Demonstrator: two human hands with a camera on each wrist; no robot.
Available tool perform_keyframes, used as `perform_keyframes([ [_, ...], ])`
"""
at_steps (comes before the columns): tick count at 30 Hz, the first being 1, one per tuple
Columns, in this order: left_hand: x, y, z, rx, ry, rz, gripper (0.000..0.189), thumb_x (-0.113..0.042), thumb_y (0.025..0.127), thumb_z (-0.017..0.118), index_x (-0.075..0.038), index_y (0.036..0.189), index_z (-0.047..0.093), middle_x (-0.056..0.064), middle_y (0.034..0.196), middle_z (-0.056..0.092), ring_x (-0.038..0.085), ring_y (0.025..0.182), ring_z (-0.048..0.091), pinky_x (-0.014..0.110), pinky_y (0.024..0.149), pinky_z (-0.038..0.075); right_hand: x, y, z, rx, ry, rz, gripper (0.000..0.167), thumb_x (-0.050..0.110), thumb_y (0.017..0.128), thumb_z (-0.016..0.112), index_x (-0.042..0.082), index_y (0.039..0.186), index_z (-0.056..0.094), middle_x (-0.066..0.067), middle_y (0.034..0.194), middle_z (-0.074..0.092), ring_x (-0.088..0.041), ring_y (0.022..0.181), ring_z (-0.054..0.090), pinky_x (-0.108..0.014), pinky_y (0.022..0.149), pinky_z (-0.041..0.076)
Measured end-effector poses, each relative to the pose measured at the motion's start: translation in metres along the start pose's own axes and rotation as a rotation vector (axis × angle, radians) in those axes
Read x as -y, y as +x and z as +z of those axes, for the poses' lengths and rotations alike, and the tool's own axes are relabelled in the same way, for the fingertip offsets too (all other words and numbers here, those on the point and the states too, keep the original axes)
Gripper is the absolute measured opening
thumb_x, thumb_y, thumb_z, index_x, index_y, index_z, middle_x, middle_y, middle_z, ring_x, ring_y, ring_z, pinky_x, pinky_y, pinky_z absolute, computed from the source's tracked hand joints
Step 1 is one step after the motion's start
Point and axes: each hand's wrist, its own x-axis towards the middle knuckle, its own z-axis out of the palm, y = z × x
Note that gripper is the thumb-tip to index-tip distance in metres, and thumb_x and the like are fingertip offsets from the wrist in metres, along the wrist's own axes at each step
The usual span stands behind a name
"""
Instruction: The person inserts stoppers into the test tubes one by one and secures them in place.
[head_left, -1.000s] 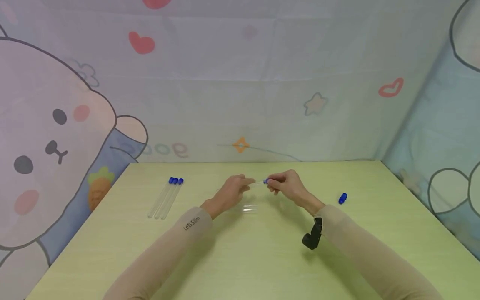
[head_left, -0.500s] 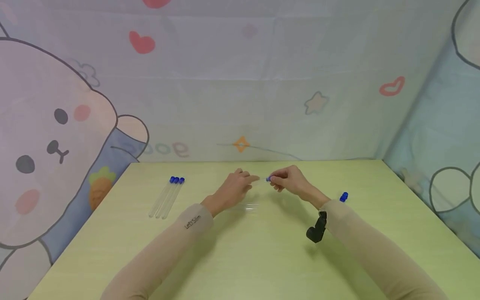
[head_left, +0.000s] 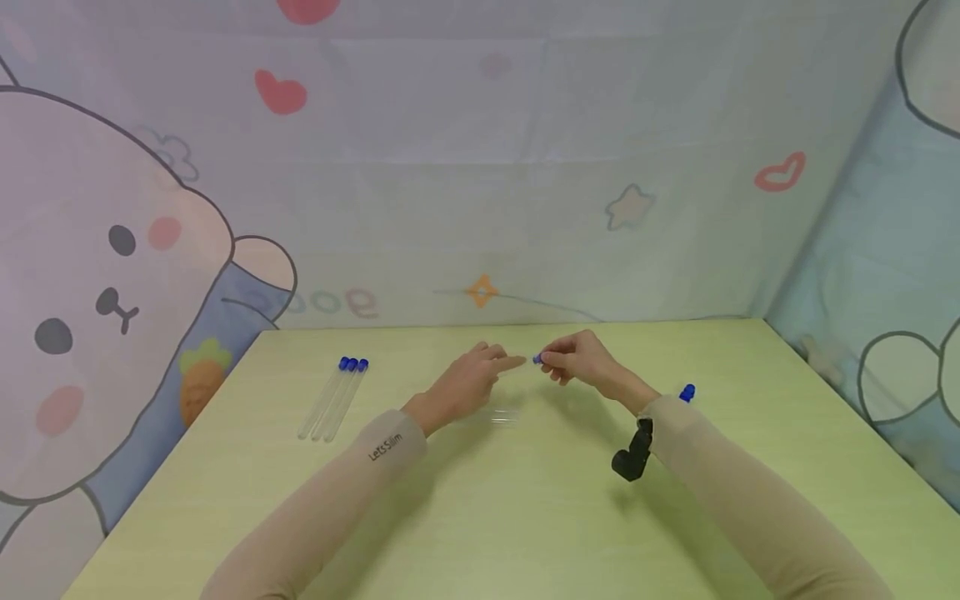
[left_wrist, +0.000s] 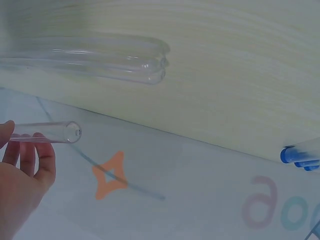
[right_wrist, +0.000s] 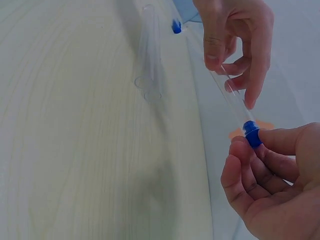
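Above the far middle of the table, my left hand (head_left: 463, 379) grips a clear test tube (right_wrist: 231, 95) between thumb and fingers, its forefinger stretched along it in the head view. The tube's rounded end points left, away from my right hand (head_left: 585, 362). That hand pinches a blue cap (right_wrist: 253, 136) between thumb and fingertips, right at the tube's mouth. The cap's ridged part shows at the tube's end; how far in it sits, I cannot tell. Below my left hand, a few uncapped test tubes (left_wrist: 110, 60) lie side by side on the table, partly hidden in the head view.
Three test tubes with blue caps (head_left: 333, 404) lie in a row at the left of the table (head_left: 480, 517). Loose blue caps (head_left: 687, 392) lie at the right, partly behind my right sleeve. A printed cloth (head_left: 480, 200) hangs behind the table's far edge.
My right hand has shifted slightly right and away with the cap. The left forefinger has stretched farther right along the tube. The capped tubes on the table stay put.
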Motion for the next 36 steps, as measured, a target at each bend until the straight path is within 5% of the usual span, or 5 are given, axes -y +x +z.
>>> perform_keyframes([
  [3,0.000,0.000,-0.002,-0.004,0.016,-0.004,0.054,0.014,0.085,0.058,-0.012,0.133,0.059,0.007,0.107,0.066,0.021,0.093,0.054,0.030,0.080,0.049,0.000,0.001,-0.002,0.016,-0.007,0.001,0.029,0.014,0.097,0.057,-0.009,0.112,0.065,-0.019,0.090,0.070,-0.014,0.067,0.062,-0.026,0.064,0.055],
  [11,0.008,-0.004,-0.006,-0.011,0.013,-0.036,0.058,0.019,0.082,0.054,-0.011,0.132,0.060,0.010,0.108,0.066,0.024,0.100,0.056,0.033,0.084,0.050,-0.007,-0.002,-0.013,0.013,-0.128,-0.025,0.032,0.018,0.098,0.055,-0.007,0.116,0.063,-0.028,0.099,0.067,-0.021,0.071,0.064,-0.030,0.064,0.055],
  [26,0.028,-0.022,-0.013,-0.066,0.053,-0.090,0.059,0.021,0.079,0.052,-0.011,0.128,0.062,0.008,0.107,0.067,0.024,0.096,0.056,0.033,0.079,0.051,-0.032,-0.016,-0.057,-0.088,-0.415,0.026,0.027,0.015,0.097,0.053,-0.007,0.106,0.066,-0.026,0.093,0.069,-0.039,0.073,0.064,-0.027,0.052,0.046],
  [36,0.042,-0.037,-0.023,-0.044,0.002,-0.243,0.056,0.018,0.083,0.054,-0.008,0.132,0.058,0.012,0.107,0.063,0.027,0.095,0.053,0.033,0.075,0.050,-0.045,-0.024,-0.075,-0.097,-0.488,0.002,0.027,0.010,0.096,0.054,-0.012,0.106,0.066,-0.025,0.090,0.069,-0.031,0.066,0.065,-0.028,0.060,0.052],
])
